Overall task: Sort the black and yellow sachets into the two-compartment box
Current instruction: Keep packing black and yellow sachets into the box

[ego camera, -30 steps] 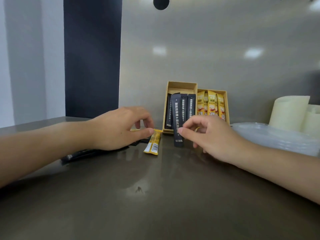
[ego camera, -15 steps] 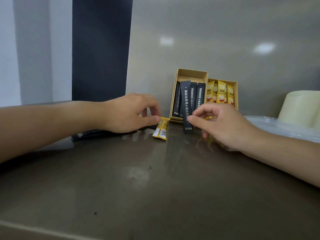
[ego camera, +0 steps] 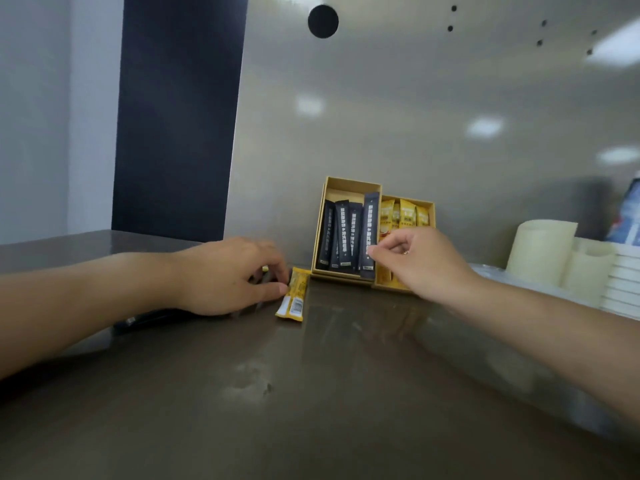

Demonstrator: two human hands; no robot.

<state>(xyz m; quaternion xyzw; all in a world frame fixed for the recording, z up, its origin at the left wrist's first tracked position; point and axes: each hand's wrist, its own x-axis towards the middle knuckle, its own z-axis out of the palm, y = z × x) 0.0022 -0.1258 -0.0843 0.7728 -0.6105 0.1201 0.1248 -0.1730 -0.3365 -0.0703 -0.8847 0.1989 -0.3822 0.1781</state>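
Observation:
A tan two-compartment box leans against the steel back wall. Its left compartment holds several black sachets, its right one several yellow sachets. My right hand pinches one black sachet by its lower part, upright at the right side of the left compartment. Flat on the counter, my left hand has its fingertips touching a pair of yellow sachets just left of the box. Dark sachets lie partly hidden under that hand and wrist.
A dark glossy counter spreads in front. At the right stand cream paper cups, a white ribbed stack and a clear plastic sheet. A dark panel rises at the back left.
My right hand has lifted the black sachet off the counter in front of the box and up into the left compartment. The left hand has stayed at the yellow sachets.

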